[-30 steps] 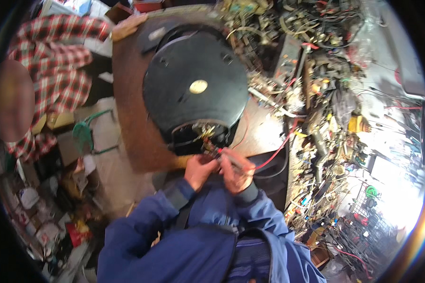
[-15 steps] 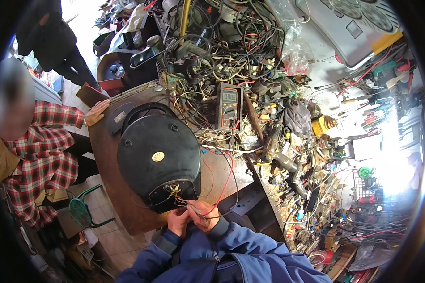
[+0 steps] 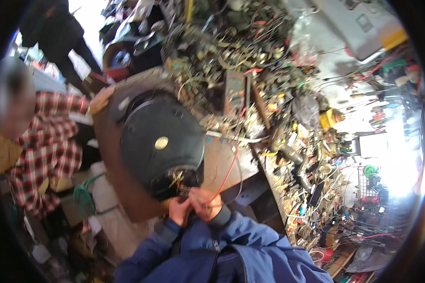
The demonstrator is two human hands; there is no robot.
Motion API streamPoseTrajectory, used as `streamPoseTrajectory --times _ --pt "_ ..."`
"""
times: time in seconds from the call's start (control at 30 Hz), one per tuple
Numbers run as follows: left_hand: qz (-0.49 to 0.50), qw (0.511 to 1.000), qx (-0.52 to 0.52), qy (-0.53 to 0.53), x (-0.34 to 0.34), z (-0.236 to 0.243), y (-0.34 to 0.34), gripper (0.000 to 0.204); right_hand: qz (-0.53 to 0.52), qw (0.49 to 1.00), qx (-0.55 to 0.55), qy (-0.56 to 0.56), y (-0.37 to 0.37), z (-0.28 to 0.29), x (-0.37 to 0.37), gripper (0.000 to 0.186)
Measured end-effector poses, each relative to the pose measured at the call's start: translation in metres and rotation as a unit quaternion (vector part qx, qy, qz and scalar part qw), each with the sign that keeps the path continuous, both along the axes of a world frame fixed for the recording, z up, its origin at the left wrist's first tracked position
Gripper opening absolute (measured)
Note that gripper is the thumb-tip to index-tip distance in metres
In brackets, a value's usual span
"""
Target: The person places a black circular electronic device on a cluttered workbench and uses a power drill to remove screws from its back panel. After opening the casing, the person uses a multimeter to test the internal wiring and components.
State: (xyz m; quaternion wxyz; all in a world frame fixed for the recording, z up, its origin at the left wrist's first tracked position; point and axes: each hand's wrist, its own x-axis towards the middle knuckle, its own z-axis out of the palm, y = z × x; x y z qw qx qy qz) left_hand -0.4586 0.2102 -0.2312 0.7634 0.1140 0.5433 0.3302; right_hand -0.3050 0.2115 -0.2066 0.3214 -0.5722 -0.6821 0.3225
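Observation:
A round black appliance lies on the brown table with a pale oval sticker on its face. At its near edge is an open recess with loose wires showing. Just below that recess my left hand is closed in a pinch; what it holds is hidden. Touching it, my right hand is closed on the test leads. The red test lead runs from it up toward a grey-and-orange multimeter among the clutter. Motion blur hides the fingertips.
The brown table stretches left, where another person's hand rests on its edge beside a plaid sleeve. Tangled cables cover the back. Tools and small parts crowd the bench at right. A green stool stands lower left.
The whole view has shifted slightly and blurred. Both my hands stay together beside the recess, and the red lead still runs from the right one.

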Motion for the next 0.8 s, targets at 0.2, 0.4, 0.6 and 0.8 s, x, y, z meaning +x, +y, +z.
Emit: streamPoseTrajectory --times 0.2,0.4,0.6,0.8 --pt "0.016 1.000 -0.003 -0.004 0.003 0.003 0.001 0.026 -0.069 0.995 -0.029 0.070 0.017 0.031 -0.006 0.022" --pt "0.030 0.995 -0.045 -0.082 -0.005 0.009 0.004 0.027 -0.202 0.837 -0.279 0.426 0.023 0.027 0.015 0.027" --pt "0.056 0.978 -0.067 -0.191 -0.013 0.014 0.005 0.028 -0.180 0.767 -0.347 0.509 0.024 0.007 0.026 0.028" --pt "0.071 0.979 -0.076 -0.173 -0.017 0.014 0.002 0.022 -0.109 0.803 -0.331 0.484 0.024 0.007 0.024 0.026"
